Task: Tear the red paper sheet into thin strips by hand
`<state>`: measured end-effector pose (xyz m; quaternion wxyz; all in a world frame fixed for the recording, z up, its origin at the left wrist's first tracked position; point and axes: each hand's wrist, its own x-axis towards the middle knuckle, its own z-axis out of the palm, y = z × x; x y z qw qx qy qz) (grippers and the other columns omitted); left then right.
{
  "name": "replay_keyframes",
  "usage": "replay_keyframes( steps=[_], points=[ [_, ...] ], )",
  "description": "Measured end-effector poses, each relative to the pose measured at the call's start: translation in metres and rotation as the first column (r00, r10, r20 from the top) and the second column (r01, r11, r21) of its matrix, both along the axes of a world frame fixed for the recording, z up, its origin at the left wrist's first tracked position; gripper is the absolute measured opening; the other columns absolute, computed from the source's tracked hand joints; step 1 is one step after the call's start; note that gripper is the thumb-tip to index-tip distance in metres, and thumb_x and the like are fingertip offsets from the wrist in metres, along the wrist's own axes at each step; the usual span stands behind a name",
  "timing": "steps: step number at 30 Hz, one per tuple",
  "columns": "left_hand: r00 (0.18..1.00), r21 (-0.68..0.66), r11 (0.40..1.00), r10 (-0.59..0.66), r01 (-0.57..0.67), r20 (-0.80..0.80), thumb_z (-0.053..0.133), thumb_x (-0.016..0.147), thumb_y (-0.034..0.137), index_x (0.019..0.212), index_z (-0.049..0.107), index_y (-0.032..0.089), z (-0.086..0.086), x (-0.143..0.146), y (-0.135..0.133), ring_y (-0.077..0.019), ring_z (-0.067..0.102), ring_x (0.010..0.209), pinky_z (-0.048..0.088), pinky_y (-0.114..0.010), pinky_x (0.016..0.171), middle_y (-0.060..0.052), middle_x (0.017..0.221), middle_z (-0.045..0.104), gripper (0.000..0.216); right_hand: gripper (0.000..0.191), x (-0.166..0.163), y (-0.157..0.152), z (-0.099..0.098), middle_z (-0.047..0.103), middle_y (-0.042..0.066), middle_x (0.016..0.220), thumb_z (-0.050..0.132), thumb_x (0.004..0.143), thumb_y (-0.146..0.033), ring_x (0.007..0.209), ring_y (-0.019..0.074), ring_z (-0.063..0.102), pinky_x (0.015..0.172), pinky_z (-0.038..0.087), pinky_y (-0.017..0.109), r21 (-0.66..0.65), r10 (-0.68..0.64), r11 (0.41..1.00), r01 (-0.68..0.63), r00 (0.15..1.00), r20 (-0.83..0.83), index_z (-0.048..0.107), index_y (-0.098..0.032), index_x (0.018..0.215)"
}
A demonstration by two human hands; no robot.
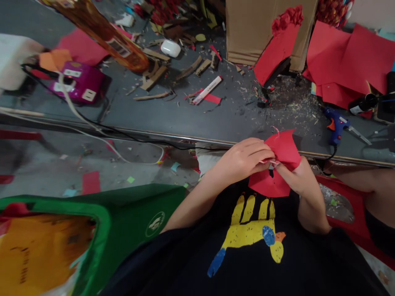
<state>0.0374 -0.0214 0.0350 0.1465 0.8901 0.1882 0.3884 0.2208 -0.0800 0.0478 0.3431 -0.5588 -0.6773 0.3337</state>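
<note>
Both hands hold a piece of red paper [284, 152] close to my chest, above my black shirt with a yellow handprint. My left hand [247, 158] curls its fingers over the paper's left edge, pinching it. My right hand [294, 176] grips the paper from below and the right, mostly hidden behind the sheet. The paper is bent into a rough cone or fold, with a lower flap hanging down.
A blue glue gun [337, 125] lies on the grey floor mat to the right. Red paper sheets [348, 61] pile at top right beside a cardboard box [253, 28]. A magenta device [78, 82] with cables sits at left. A green bag [129, 213] is at lower left.
</note>
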Motion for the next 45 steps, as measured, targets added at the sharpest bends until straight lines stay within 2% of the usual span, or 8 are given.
replay_keyframes(
  steps=[13, 18, 23, 27, 30, 35, 38, 45],
  points=[
    [0.989, -0.237, 0.971, -0.003, 0.038, 0.145, 0.057, 0.091, 0.021, 0.081, 0.060, 0.017, 0.003, 0.005, -0.002, -0.0117, 0.064, 0.074, 0.055, -0.026, 0.072, -0.002, 0.077, 0.069, 0.012, 0.013, -0.002, -0.002, 0.002, 0.069, -0.001, 0.070, 0.056, 0.081, -0.025, 0.064, 0.0154, 0.061, 0.068, 0.050, 0.030, 0.024, 0.017, 1.000, -0.016, 0.999, -0.045, 0.063, -0.024, 0.069],
    [0.986, -0.384, 0.922, 0.011, 0.054, 0.164, 0.057, 0.089, 0.022, 0.078, 0.061, 0.016, 0.006, 0.006, -0.005, -0.0120, 0.064, 0.075, 0.054, -0.025, 0.073, -0.003, 0.078, 0.069, 0.013, 0.015, -0.003, -0.002, 0.002, 0.066, -0.002, 0.067, 0.056, 0.082, -0.026, 0.064, 0.0147, 0.060, 0.065, 0.049, 0.029, 0.008, 0.010, 1.000, -0.009, 0.996, -0.084, 0.061, -0.024, 0.068],
    [0.975, -0.552, 0.831, 0.053, 0.076, 0.215, 0.057, 0.086, 0.017, 0.073, 0.060, 0.015, 0.009, 0.009, -0.008, -0.0089, 0.060, 0.065, 0.048, -0.019, 0.059, -0.002, 0.075, 0.066, 0.013, 0.023, -0.003, -0.004, 0.001, 0.052, -0.005, 0.051, 0.058, 0.082, -0.028, 0.048, 0.0106, 0.048, 0.048, 0.042, 0.024, -0.068, -0.002, 0.998, -0.011, 0.981, -0.193, 0.054, -0.022, 0.060],
    [0.962, -0.587, 0.803, 0.070, 0.103, 0.264, 0.056, 0.086, 0.016, 0.070, 0.059, 0.015, 0.011, 0.012, -0.009, -0.0084, 0.059, 0.062, 0.048, -0.018, 0.057, -0.001, 0.071, 0.064, 0.017, 0.025, -0.004, -0.004, -0.002, 0.050, -0.006, 0.048, 0.059, 0.082, -0.028, 0.045, 0.0104, 0.047, 0.045, 0.041, 0.023, -0.035, -0.001, 0.999, -0.008, 0.970, -0.245, 0.054, -0.023, 0.058],
    [0.948, -0.501, 0.860, 0.073, 0.098, 0.311, 0.058, 0.089, 0.019, 0.073, 0.059, 0.016, 0.008, 0.011, -0.009, -0.0091, 0.063, 0.066, 0.051, -0.019, 0.061, -0.001, 0.072, 0.066, 0.017, 0.018, -0.005, -0.005, -0.005, 0.060, -0.005, 0.055, 0.059, 0.084, -0.026, 0.050, 0.0125, 0.056, 0.051, 0.048, 0.025, 0.045, 0.010, 0.999, 0.001, 0.967, -0.255, 0.063, -0.025, 0.066],
    [0.933, -0.046, 0.998, -0.012, 0.030, 0.359, 0.050, 0.097, 0.030, 0.092, 0.067, 0.020, 0.002, 0.003, -0.007, -0.0126, 0.069, 0.083, 0.057, -0.032, 0.090, -0.003, 0.086, 0.074, 0.020, 0.017, -0.004, -0.008, -0.016, 0.074, -0.002, 0.081, 0.060, 0.083, -0.014, 0.073, 0.0171, 0.070, 0.071, 0.056, 0.030, 0.311, 0.014, 0.949, 0.056, 0.976, -0.218, 0.069, -0.027, 0.087],
    [0.955, 0.104, 0.993, 0.025, -0.058, 0.296, 0.047, 0.098, 0.026, 0.095, 0.068, 0.022, 0.004, -0.003, -0.009, -0.0121, 0.070, 0.088, 0.057, -0.031, 0.093, 0.000, 0.089, 0.076, 0.022, 0.014, -0.003, -0.011, -0.023, 0.072, -0.002, 0.073, 0.064, 0.080, -0.013, 0.063, 0.0162, 0.066, 0.061, 0.053, 0.030, 0.424, -0.009, 0.901, 0.087, 0.983, -0.182, 0.068, -0.027, 0.082],
    [0.978, 0.244, 0.966, 0.039, -0.090, 0.206, 0.060, 0.091, 0.017, 0.096, 0.068, 0.020, 0.010, -0.007, -0.012, -0.0110, 0.069, 0.094, 0.054, -0.029, 0.095, 0.002, 0.093, 0.077, 0.010, 0.007, -0.010, -0.013, -0.023, 0.068, -0.004, 0.068, 0.071, 0.077, -0.018, 0.055, 0.0119, 0.059, 0.052, 0.049, 0.026, 0.445, -0.070, 0.873, 0.200, 0.954, -0.291, 0.068, -0.024, 0.079]
  ],
)
